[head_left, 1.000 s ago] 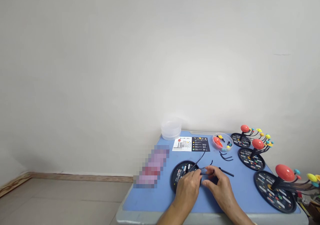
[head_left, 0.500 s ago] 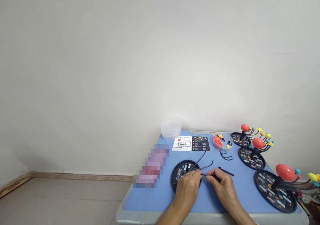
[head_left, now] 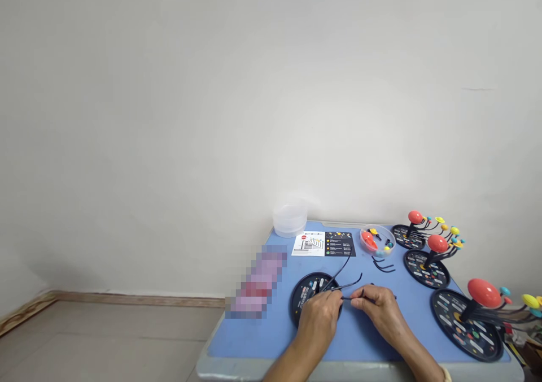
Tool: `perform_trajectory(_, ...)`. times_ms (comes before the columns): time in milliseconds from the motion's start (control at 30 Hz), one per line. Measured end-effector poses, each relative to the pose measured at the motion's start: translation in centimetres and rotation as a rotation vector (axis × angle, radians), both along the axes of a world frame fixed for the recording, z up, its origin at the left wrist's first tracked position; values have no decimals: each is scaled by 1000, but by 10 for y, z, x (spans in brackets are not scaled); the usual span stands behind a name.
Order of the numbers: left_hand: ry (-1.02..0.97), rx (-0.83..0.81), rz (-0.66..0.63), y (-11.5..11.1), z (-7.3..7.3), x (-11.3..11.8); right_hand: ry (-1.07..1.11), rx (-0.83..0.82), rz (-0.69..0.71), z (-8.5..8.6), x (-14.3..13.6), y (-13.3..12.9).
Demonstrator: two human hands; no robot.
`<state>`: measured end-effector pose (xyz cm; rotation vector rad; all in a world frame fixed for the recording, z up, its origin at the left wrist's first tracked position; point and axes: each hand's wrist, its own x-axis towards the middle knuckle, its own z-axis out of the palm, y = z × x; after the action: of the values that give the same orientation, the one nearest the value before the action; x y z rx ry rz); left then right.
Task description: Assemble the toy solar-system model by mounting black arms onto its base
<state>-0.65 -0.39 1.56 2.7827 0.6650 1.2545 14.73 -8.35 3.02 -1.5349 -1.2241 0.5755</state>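
My left hand [head_left: 318, 318] is closed over the near part of a round black base [head_left: 297, 298] printed with small coloured planets. Thin black rods [head_left: 349, 284] stick out from its fingers, two of them reaching away to the upper right with bent ends. Another black rod [head_left: 346, 298] spans the short gap between my hands. My right hand [head_left: 380, 309] pinches the right end of that rod between thumb and forefinger. How the rods meet at the base is hidden behind my left hand.
Loose curved black rods [head_left: 383, 266] lie beyond my right hand. Behind them are a clear tub of coloured parts [head_left: 363, 245], a printed sheet [head_left: 309, 244] and stacked clear containers [head_left: 289, 221]. Several planet models with red balls [head_left: 483, 292] line the right edge. A blurred pink patch [head_left: 258, 286] is at left.
My right hand has shifted slightly to the right and now covers most of the straight black piece behind it. The left hand stays nearly in place.
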Motion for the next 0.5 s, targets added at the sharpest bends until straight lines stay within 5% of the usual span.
perform_trajectory(267, -17, 42, 82, -1, -1, 0, -86, 36, -84, -3, 0, -10)
perform_trajectory(500, -7, 46, 76, 0, -4, -2, -157, 86, -296, -1, 49, -34)
